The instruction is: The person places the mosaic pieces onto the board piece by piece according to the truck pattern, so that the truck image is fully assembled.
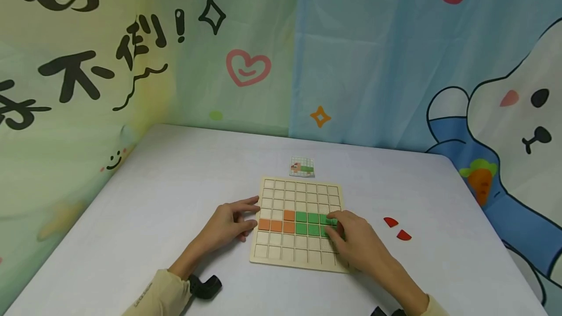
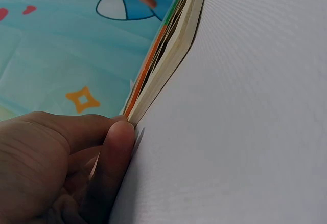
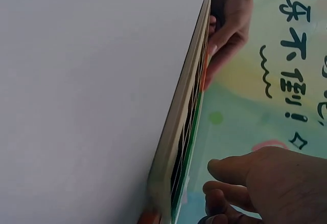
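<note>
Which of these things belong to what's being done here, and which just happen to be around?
Belongs to the job:
pale grid board
orange squares on it
green squares on it
picture card beyond the board, probably a guide
red pieces off to the right, probably

Just around:
printed curtain
white table, merely a surface
black device at the left wrist

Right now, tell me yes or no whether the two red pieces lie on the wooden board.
No, the two red pieces lie on the white table, to the right of the wooden board.
</note>
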